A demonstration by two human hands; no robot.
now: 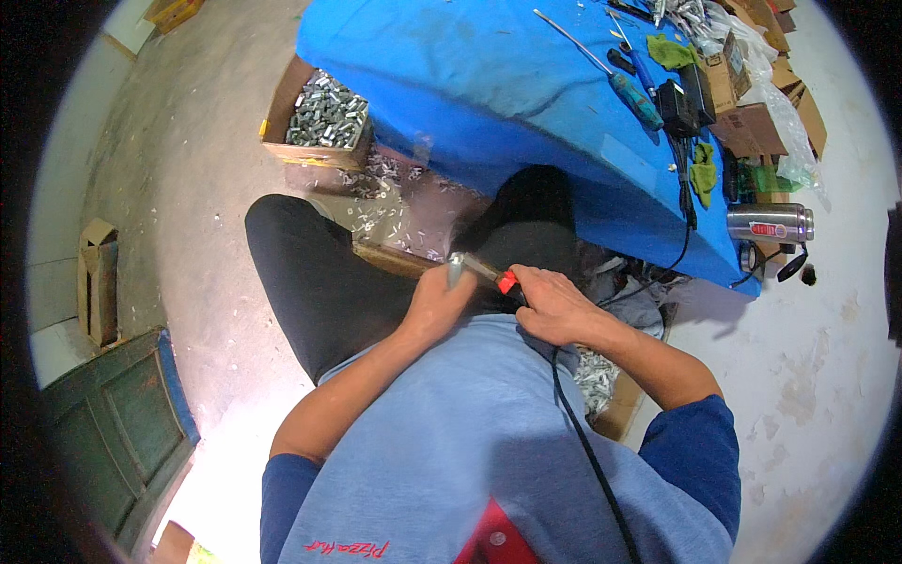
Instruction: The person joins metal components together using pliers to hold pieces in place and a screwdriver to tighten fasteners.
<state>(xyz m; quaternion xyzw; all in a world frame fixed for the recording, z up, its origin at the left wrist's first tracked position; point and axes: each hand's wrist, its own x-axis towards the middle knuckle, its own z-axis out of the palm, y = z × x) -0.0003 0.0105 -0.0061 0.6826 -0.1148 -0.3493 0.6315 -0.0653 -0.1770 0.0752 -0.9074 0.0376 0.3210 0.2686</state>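
Small metal cylinder (455, 274), on the person's side of the blue-covered table (413, 70), is pinched in the curled left hand (435, 306) while the right hand (556, 308) wraps a red-and-black tool (508, 282), its tip touching or just beside it, seemingly mid-working, the next move calling for steady alignment.

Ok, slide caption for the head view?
Left hand grips a metal part; right hand holds a red-and-black tool to it.

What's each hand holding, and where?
Left hand: small grey metal piece, by its lower end. Right hand: red, black corded tool, by its black handle.
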